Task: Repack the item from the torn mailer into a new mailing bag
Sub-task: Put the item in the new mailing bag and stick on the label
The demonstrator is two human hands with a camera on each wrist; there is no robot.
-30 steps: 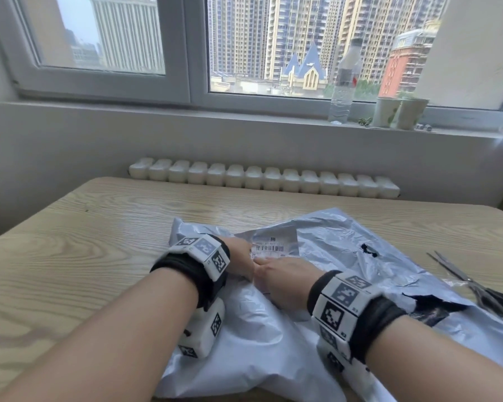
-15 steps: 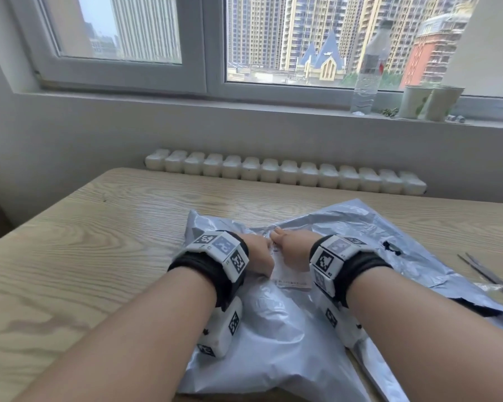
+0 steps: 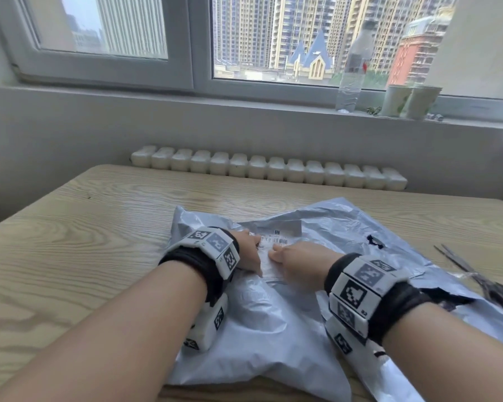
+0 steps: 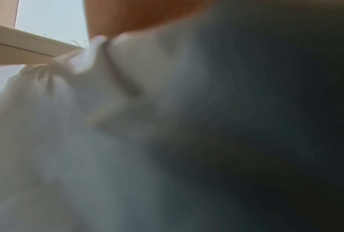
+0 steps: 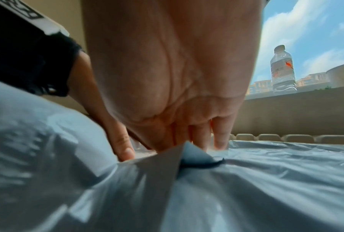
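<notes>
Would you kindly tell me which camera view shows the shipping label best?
The head view: the shipping label lies on the grey mailer, barcode visible between both hands. The right wrist view shows only a doubtful edge; the left wrist view is blurred.

a pale wood-grain table [image 3: 70,256] stands against a grey wall [image 3: 157,126] beneath a wide window [image 3: 186,39] (tower blocks fill the daylight view); a white radiator [image 3: 267,171] runs below the sill [image 3: 244,95], which holds a water bottle [image 3: 352,68] and two cups [image 3: 410,101].

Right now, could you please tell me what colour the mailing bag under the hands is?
The mailing bag is light silvery grey; the head view shows it best.
</notes>
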